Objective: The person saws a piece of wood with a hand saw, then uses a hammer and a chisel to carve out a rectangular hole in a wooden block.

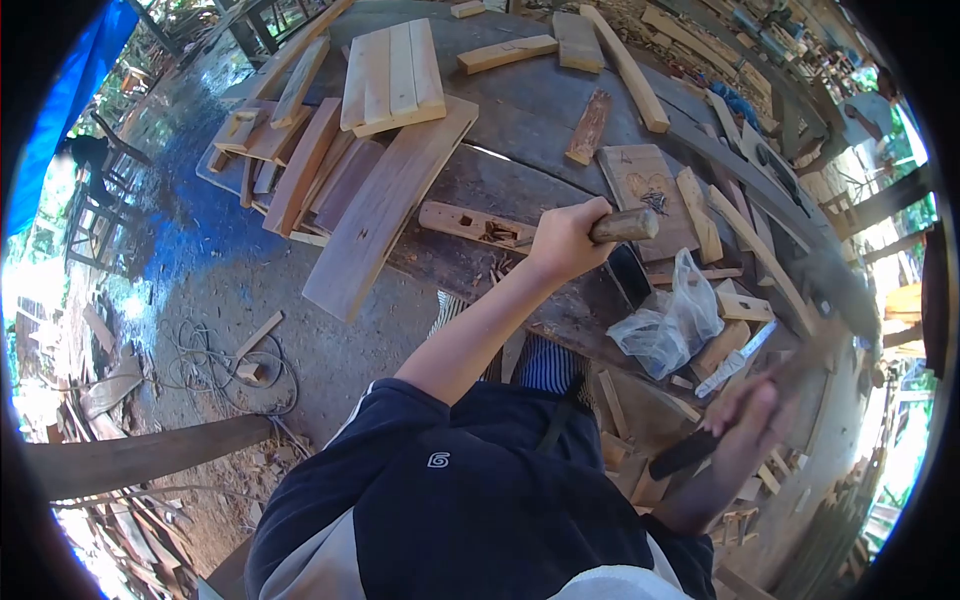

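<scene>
Left hand (pixel 568 240) clenched in fist round wooden handle (pixel 625 225), up-left of plastic bag (pixel 675 325), over dark plank surface (pixel 530 120). Right hand (pixel 750 420) blurred, down-right of bag, fingers wrapped round dark handle (pixel 685 452); tool head lost in blur, cannot tell kind. Mortised wood bar (pixel 470 225) flat on surface, left of bag, just beside left hand. Stack of pale planks (pixel 392 75) well up-left of bag.

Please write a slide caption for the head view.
Person's left hand grips wooden-handled tool over workbench; blurred right hand holds dark-handled tool.
</scene>
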Demonstrator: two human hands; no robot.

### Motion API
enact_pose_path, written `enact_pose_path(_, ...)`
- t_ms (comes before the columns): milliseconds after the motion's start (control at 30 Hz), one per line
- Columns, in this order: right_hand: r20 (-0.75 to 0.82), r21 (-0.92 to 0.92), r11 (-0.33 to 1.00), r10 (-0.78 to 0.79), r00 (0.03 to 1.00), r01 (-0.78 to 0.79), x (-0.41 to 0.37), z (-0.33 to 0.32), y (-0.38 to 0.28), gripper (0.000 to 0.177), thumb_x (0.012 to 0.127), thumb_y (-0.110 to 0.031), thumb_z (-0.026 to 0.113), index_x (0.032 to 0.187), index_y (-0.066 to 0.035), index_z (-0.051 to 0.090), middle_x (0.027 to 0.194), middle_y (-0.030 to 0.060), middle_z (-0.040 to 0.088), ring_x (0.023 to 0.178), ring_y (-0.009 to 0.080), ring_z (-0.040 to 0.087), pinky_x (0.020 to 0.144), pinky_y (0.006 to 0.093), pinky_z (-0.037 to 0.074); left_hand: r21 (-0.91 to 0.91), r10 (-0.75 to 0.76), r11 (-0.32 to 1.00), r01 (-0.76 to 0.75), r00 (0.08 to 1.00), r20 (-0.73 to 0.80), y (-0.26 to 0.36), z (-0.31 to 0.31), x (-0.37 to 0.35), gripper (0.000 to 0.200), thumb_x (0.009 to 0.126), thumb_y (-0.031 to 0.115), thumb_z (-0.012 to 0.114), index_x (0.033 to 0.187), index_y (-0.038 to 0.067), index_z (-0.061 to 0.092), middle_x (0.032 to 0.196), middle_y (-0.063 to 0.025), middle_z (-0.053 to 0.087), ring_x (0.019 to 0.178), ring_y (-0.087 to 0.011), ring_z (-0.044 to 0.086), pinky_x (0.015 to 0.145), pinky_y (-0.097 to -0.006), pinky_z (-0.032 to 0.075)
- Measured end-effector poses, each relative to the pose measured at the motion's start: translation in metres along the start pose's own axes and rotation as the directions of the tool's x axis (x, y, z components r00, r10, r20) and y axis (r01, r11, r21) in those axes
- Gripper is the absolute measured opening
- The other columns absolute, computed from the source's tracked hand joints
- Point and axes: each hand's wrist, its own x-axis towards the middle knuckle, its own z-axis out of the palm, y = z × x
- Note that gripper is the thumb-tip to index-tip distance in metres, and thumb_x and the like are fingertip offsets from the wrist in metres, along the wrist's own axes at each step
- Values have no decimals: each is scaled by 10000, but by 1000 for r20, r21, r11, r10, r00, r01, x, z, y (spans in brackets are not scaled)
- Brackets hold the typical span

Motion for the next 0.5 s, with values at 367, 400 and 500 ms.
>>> enact_pose_path(367,154,-326,894,371,916,-307,-4,4,34,174,1005,-200,485,951,-35,486,629,19,481,468,76,472,425,241,393,49,12,999,-10,1000,-27,-6,-3,2,212,689,114,735,818,94,568,692,-140,605,680,-361,625,574,-397,492)
enact_pose_path(400,155,-331,890,379,912,-313,-5,1,29,174,1005,-200,485,951,-35,486,629,19,481,468,76,472,425,241,393,58,35,998,-34,999,-24,-6,-2,2,213,689,118,736,818,96,567,690,-138,603,674,-362,622,569,-396,489)
enact_pose_path(500,-82,68,997,-29,996,35,-2,2,14,345,1039,-350,416,875,-53,478,575,7,442,418,102,434,374,217,349,55,45,998,-43,999,-26,-7,2,2,213,689,122,736,816,100,566,685,-134,599,665,-361,618,561,-395,484)
